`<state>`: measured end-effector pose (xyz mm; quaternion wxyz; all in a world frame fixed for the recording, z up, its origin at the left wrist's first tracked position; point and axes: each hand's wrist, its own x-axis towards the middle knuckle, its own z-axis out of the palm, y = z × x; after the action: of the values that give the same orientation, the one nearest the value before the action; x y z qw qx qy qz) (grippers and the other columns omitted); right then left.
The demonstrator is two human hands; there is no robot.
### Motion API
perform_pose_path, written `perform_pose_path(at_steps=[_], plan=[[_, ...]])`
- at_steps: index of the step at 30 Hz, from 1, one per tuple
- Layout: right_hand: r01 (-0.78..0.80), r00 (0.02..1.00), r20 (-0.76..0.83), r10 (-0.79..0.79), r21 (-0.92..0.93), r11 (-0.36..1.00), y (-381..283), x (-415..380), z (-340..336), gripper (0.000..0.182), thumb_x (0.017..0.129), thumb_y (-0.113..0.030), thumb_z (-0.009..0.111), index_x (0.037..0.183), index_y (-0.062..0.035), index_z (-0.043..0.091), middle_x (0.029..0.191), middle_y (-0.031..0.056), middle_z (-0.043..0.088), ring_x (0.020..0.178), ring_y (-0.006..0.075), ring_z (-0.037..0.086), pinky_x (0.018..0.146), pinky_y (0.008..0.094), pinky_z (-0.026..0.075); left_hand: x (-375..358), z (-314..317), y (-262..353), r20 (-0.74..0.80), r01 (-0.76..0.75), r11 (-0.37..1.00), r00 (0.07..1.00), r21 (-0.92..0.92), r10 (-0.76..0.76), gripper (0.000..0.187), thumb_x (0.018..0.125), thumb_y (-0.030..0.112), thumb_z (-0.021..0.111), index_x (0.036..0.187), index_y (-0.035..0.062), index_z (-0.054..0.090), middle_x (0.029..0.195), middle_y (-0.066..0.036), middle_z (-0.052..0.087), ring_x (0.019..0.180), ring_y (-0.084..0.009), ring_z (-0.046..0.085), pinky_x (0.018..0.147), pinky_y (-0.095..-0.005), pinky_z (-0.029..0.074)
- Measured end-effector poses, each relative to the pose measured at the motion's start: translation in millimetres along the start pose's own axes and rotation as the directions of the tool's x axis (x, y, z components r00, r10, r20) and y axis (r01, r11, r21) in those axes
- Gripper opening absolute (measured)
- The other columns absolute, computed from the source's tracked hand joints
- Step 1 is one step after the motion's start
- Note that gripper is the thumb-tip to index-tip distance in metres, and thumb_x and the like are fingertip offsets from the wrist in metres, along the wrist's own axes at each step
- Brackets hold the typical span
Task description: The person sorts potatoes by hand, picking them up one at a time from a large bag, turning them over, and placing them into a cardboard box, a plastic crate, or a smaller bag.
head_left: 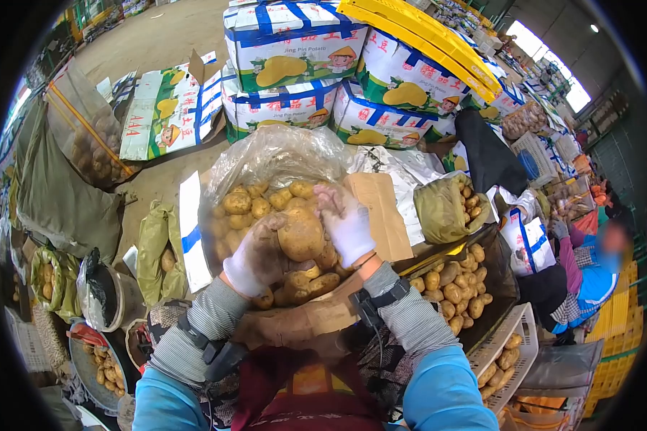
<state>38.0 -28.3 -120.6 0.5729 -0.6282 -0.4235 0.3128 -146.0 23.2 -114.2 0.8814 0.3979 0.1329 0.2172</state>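
A large round potato [300, 235] is held between my two gloved hands, above an open carton lined with a clear plastic bag [280, 152]. My left hand [257, 257], in a soiled white glove, curls round its left side. On its right side, my right hand [346, 224] is closed with bent fingers against the upper edge; the contact there is partly hidden. Below and behind lie more potatoes [239, 202] inside the bag. Brown carton flaps [381, 215] stand open around it.
Printed potato cartons [284, 68] are stacked ahead, with yellow crates [431, 43] on top. Loose potatoes [453, 291] fill a bin at right, beside a white crate [528, 337]. At left are a basin [79, 352] and a bucket [126, 294]. Another person [589, 273] sits far right.
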Motion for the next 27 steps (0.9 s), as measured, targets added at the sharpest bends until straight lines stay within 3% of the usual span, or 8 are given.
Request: perform_pose_path(at_steps=[2, 5, 10, 13, 17, 20, 24, 27], plan=[[0.009, 1.000, -0.015, -0.006, 0.163, 0.987, 2, 10, -8, 0.033, 0.086, 0.008, 0.054, 0.117, -0.0013, 0.055, 0.116, 0.0088, 0.061, 0.093, 0.0162, 0.064, 0.078, 0.0257, 0.052, 1, -5, 7, 0.091, 0.165, 0.915, 0.986, -0.367, -0.141, 0.043, 0.095, 0.032, 0.049, 0.128, 0.0052, 0.046, 0.121, -0.008, 0.060, 0.108, -0.0282, 0.060, 0.086, -0.0365, 0.054], [0.029, 0.999, -0.049, -0.022, 0.157, 0.987, 4, 28, -32, 0.049, 0.080, 0.012, 0.058, 0.126, -0.0015, 0.045, 0.124, 0.0077, 0.053, 0.097, 0.0139, 0.059, 0.081, 0.0233, 0.049, -3, -7, 9, 0.096, -0.061, 0.996, 0.994, 0.067, 0.055, 0.047, 0.088, 0.022, 0.049, 0.133, 0.0123, 0.045, 0.133, -0.004, 0.051, 0.124, -0.0198, 0.046, 0.103, -0.0371, 0.039], [0.058, 0.990, -0.135, -0.046, 0.092, 0.994, -12, 41, -87, 0.076, 0.076, -0.001, 0.072, 0.140, -0.0031, 0.032, 0.135, 0.0168, 0.045, 0.118, 0.0244, 0.051, 0.095, 0.0326, 0.045, -7, -11, 13, -0.063, 0.044, 0.957, 0.996, -0.287, -0.065, 0.048, 0.086, 0.024, 0.050, 0.133, 0.0160, 0.045, 0.130, -0.004, 0.052, 0.126, -0.0204, 0.042, 0.103, -0.0388, 0.038], [0.023, 0.923, -0.293, -0.249, -0.605, 0.796, 16, 46, -115, 0.112, 0.066, -0.028, 0.083, 0.149, -0.0073, 0.012, 0.146, 0.0262, 0.024, 0.137, 0.0361, 0.023, 0.111, 0.0413, 0.024, -8, -18, 12, 0.063, 0.097, 0.826, 0.995, -0.556, -0.075, 0.046, 0.090, 0.034, 0.050, 0.133, 0.0165, 0.045, 0.128, -0.008, 0.052, 0.122, -0.0264, 0.047, 0.088, -0.0356, 0.049], [-0.041, 0.906, -0.335, -0.259, -0.678, 0.734, 9, 40, -126, 0.121, 0.062, -0.034, 0.088, 0.151, -0.0081, 0.010, 0.153, 0.0242, 0.017, 0.142, 0.0358, 0.014, 0.116, 0.0409, 0.018, -1, -3, 7, -0.257, -0.034, 0.938, 0.964, -0.344, -0.059, 0.056, 0.092, 0.052, 0.049, 0.133, 0.0139, 0.044, 0.124, -0.013, 0.053, 0.110, -0.0344, 0.056, 0.057, -0.0248, 0.052], [-0.081, 0.846, -0.462, -0.267, -0.607, 0.791, 8, 40, -127, 0.107, 0.062, -0.020, 0.087, 0.148, -0.0096, 0.024, 0.144, 0.0159, 0.035, 0.120, 0.0269, 0.039, 0.102, 0.0365, 0.037, 5, -40, -18, -0.204, -0.128, 0.920, 0.955, 0.370, 0.215, 0.058, 0.091, 0.052, 0.049, 0.133, 0.0117, 0.044, 0.124, -0.013, 0.054, 0.106, -0.0329, 0.059, 0.064, -0.0272, 0.053], [0.053, 0.872, -0.453, -0.184, -0.288, 0.956, -3, 42, -137, 0.095, 0.064, -0.008, 0.081, 0.145, -0.0091, 0.032, 0.138, 0.0094, 0.043, 0.103, 0.0190, 0.044, 0.090, 0.0306, 0.043, -11, -7, 9, -0.026, -0.218, 0.823, 0.962, 0.524, 0.271, 0.059, 0.086, 0.024, 0.060, 0.133, -0.0018, 0.036, 0.124, -0.013, 0.056, 0.106, -0.0230, 0.060, 0.102, -0.0359, 0.041], [0.204, 0.856, -0.342, -0.389, -0.468, 0.860, 16, 44, -136, 0.094, 0.064, -0.008, 0.082, 0.144, -0.0078, 0.032, 0.135, 0.0103, 0.041, 0.107, 0.0198, 0.046, 0.091, 0.0317, 0.044, -7, -18, 3, -0.053, -0.282, 0.819, 0.934, 0.500, 0.354, 0.055, 0.088, 0.046, 0.051, 0.129, 0.0104, 0.045, 0.120, -0.008, 0.058, 0.106, -0.0281, 0.059, 0.075, -0.0294, 0.047]])
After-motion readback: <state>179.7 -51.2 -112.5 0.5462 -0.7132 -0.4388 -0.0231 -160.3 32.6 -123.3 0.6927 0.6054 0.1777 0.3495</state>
